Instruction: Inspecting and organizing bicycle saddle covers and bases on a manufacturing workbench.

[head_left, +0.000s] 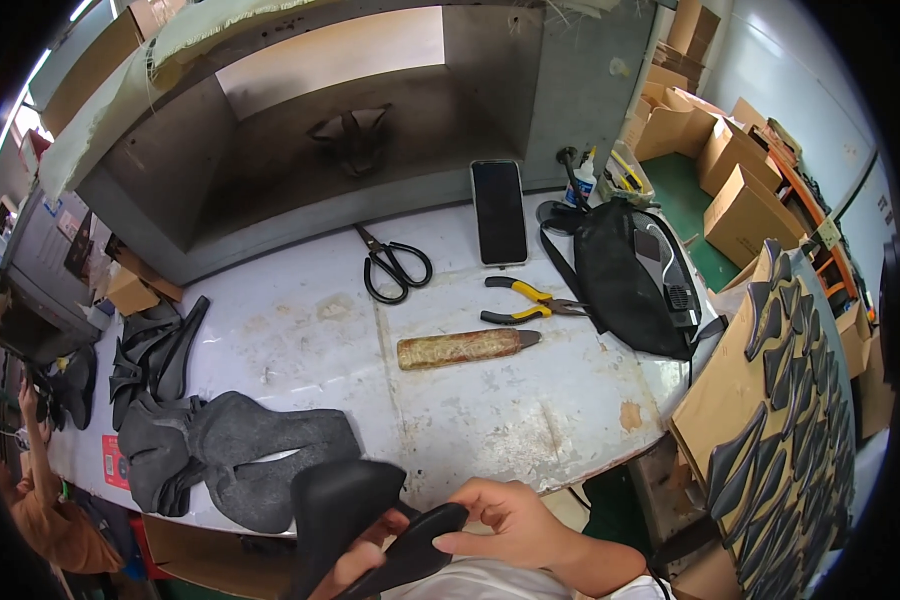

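In front of me at the lower edge, both hands hold a black, smooth, curved piece that looks like a shoe upper (342,495). My right hand (515,530) pinches its right-hand flap between thumb and fingers. Partly hidden behind the black material, my left hand (358,563) shows a few fingers through the gap, closed around the piece. Just left of it, dark grey shaped pieces (270,445) lie overlapped on the table (450,440). Beyond them sit black upper-like pieces (160,360) in a loose pile.
On the table are a knife with a wrapped handle (460,350), yellow-black pliers (535,302), black scissors (395,270), a phone (499,213) and a black bag (625,275). A grey open-fronted box (370,190) stands behind. Black pieces (740,460) cover a board at right. Another person (55,520) is far left.
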`<move>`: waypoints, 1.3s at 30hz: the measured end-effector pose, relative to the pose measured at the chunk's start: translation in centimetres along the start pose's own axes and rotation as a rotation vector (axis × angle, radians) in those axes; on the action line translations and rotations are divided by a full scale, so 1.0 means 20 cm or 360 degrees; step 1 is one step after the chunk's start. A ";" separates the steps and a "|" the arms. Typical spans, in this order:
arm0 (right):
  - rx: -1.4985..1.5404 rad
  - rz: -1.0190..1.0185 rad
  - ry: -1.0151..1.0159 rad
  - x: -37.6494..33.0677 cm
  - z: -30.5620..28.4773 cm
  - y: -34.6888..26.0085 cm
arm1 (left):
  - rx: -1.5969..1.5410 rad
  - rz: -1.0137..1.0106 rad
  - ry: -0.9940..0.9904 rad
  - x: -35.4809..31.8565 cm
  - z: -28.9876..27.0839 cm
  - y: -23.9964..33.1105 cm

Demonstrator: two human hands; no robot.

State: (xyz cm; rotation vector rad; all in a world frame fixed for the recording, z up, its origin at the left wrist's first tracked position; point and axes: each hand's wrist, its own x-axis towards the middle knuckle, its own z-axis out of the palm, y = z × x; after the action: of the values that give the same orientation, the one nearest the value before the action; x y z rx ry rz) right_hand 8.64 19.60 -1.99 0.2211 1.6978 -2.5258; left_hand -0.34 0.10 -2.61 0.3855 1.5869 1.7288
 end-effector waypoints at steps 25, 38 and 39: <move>-0.1000 -0.0715 0.0215 0.02 0.00 -0.02 | 0.0188 -0.0293 0.0185 -0.05 0.09 0.02; -0.0112 -0.0234 0.0134 -0.03 0.03 -0.01 | -0.0521 -0.0132 0.0485 0.00 0.22 0.08; -0.0300 -0.0171 0.0127 -0.04 0.03 -0.02 | -0.0543 -0.0181 0.0483 0.01 0.22 0.08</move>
State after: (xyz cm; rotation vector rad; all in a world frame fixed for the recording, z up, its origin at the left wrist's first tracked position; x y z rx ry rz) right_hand 9.30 19.16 -1.16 0.2241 2.0156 -2.4382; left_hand 1.94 3.36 -0.28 -0.1382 1.4435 1.9916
